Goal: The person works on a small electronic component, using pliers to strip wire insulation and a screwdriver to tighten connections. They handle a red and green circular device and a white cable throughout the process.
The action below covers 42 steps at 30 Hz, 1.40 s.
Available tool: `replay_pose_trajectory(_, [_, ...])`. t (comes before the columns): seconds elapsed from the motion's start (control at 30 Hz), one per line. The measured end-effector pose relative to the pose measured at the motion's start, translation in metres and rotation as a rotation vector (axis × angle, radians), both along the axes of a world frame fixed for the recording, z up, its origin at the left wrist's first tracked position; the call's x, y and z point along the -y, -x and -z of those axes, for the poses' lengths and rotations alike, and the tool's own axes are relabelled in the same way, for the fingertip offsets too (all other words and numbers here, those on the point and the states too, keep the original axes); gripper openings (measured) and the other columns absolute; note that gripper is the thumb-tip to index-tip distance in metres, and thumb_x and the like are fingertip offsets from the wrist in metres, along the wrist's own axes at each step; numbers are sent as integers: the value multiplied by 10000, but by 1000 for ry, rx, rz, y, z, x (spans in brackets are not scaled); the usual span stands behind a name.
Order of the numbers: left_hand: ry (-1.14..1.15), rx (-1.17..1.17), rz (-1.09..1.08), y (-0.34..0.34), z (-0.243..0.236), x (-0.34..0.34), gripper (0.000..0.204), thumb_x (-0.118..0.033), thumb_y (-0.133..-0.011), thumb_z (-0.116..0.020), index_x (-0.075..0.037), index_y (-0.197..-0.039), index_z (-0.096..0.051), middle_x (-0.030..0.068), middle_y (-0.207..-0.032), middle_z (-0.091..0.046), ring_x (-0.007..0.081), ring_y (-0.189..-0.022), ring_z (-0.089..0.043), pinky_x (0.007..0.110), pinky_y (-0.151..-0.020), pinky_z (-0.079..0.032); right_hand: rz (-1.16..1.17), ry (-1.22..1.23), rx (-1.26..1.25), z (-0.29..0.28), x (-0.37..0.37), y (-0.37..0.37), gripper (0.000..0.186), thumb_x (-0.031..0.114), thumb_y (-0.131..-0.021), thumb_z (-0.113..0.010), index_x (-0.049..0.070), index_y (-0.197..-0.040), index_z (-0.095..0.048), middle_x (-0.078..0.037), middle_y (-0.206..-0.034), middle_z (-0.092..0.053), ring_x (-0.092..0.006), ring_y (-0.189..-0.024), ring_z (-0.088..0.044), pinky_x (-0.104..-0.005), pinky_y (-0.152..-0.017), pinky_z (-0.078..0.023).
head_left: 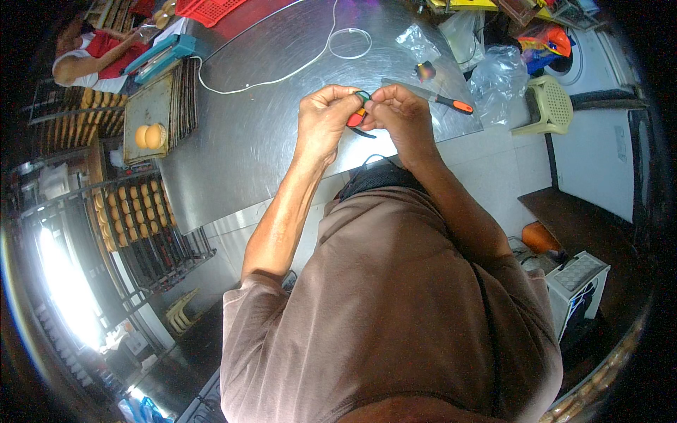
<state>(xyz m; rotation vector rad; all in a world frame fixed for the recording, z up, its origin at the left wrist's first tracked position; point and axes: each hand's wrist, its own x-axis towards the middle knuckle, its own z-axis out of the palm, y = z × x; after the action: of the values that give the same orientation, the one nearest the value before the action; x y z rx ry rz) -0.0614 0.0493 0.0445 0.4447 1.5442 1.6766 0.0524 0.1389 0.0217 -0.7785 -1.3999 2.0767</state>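
Hands meet over a steel bench (268, 134), seen from above the person's head and brown-shirted shoulders. Left hand (323, 116) and right hand (402, 113) are drawn close together, knuckles nearly touching, with the fingers (337, 93) of both pinched on a small orange object (357, 117) with a dark green cord loop (362, 94) at its top; what the object is cannot be told. It is held just above the bench's near edge. Just beyond the right hand, an orange-handled knife (434, 97) lies on the bench. A white cord (310, 63) curls across the far part of the bench, and clear plastic bags (493, 70) lie at its right end. To the left, a baking tray (151, 116) holds two round buns (149, 135), and a rack (134, 211) below carries many more. Another person's arm (84, 67) shows at the far left.
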Motion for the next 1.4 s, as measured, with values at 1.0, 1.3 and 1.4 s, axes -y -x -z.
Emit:
replay_pose_trajectory(1.0, [-141, 342, 96, 9, -5, 6, 306, -25, -883, -561, 125, -1149, -545, 202, -1057, -647, 254, -914, -681, 317, -877, -574, -14, 180, -19, -2, -17, 2, 198, 76, -882, -578, -61, -1025, -588, -158, -870, -666, -192, -735, -696, -293, -680, -595])
replay_pose_trajectory(1.3, [-324, 522, 55, 2, -24, 4, 336, -76, -942, -570, 150, -1186, -522, 233, -1099, -627, 281, -1001, -663, 328, -886, -582, -11, 110, -144, -19, -19, -2, 208, 92, -909, -579, -45, -1066, -585, -127, -898, -667, -166, -753, -685, -274, -685, -583])
replay_pose_trajectory(1.4, [-331, 530, 42, 1, -27, 6, 333, -100, -953, -562, 146, -1176, -529, 235, -1093, -630, 281, -1008, -661, 331, -885, -583, -33, 56, -116, -26, -19, -2, 209, 90, -916, -592, -42, -1078, -581, -113, -896, -664, -155, -759, -679, -267, -687, -578])
